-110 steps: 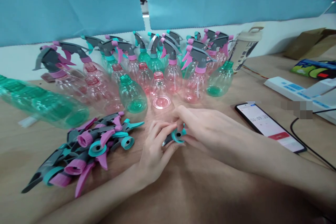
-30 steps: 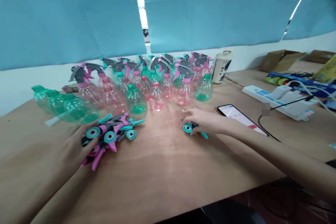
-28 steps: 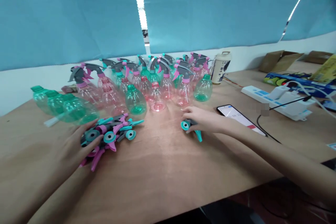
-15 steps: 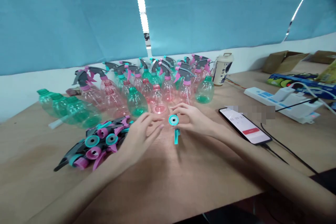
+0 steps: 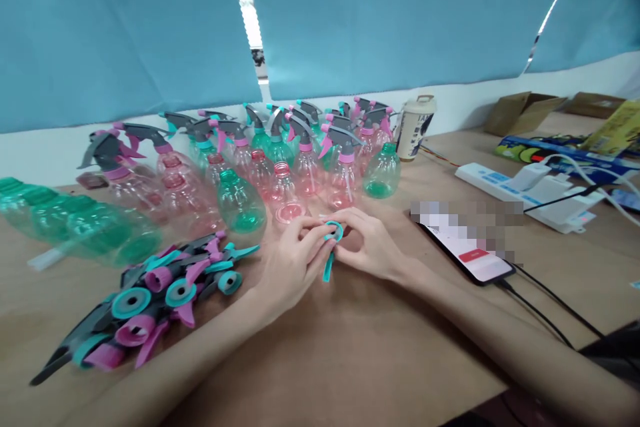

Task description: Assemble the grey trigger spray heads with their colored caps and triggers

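Two hands meet near the middle of the frame, and from my remote seat I see both at one sprayer: its turquoise cap faces me and its turquoise trigger hangs down toward the table. The left hand has its fingertips pinched at the cap's left edge, and the right hand curls round the other side, thumb below and fingers above; I read both as gripping it. The fingers cover much of the body, so I can't tell whether a tube is fitted. The sprayer is held just in front of a bare pink bottle, apart from any bottle neck as far as I can see. I'd judge the work well under way but not finished. Across the upper middle, a crowd of capped bottles stands upright with sprayers on, pink and turquoise mixed, and those look done to me. Left over are several open-necked ones: pink ones among the crowd, a green bottle left of centre, another green one at the crowd's right end, and a green row at the left edge. A heap of loose sprayers lies at lower left, beside the left forearm, so plenty remains by my reckoning. A phone lies right of the hands, its screen partly blurred out.
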Available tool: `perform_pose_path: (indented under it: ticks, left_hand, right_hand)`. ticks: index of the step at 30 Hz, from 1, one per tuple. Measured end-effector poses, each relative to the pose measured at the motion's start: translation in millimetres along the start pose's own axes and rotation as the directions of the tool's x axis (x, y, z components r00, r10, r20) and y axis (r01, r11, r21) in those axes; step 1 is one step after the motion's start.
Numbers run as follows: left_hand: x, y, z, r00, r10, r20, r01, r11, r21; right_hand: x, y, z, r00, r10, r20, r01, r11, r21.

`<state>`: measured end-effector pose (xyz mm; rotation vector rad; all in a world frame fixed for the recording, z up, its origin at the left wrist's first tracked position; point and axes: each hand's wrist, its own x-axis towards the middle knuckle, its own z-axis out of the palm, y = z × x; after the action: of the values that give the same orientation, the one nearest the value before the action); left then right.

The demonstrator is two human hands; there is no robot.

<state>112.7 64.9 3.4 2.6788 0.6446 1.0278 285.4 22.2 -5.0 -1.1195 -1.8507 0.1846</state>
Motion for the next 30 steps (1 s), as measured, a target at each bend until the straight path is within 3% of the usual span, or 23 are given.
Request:
perform_pose_path:
  ticks: [7, 11, 19, 24, 30]
  left_hand:
    - [-5.8, -8.4, 6.2, 0.992, 0.107, -0.061, -0.103, 0.992, 0.070]
    - [-6.7, -15.2, 3.5, 0.971, 0.233, -0.058, -0.222, 0.963, 0.152]
    - [-3.3, -19.5, 0.2, 0.936, 0.349, -0.054, -0.334, 0.925, 0.179]
    - [-2.8, -8.0, -1.8, 0.968, 0.246, -0.054, -0.241, 0.967, 0.088]
    - [-1.4, 10.8, -5.5, 1.000, 0.022, -0.008, -0.023, 0.995, -0.093]
  right_hand:
    - [-1.1, 4.1, 0.2, 0.998, -0.060, 0.028, 0.062, 0.996, -0.059]
    - [-0.6, 1.8, 0.5, 0.993, -0.101, 0.068, 0.106, 0.991, -0.087]
    - [0.5, -3.2, 4.1, 0.986, -0.143, 0.091, 0.156, 0.977, -0.145]
    - [0.1, -4.7, -0.1, 0.980, -0.180, 0.080, 0.191, 0.971, -0.146]
    - [-0.7, -7.5, -5.2, 0.986, -0.164, 0.036, 0.168, 0.968, -0.185]
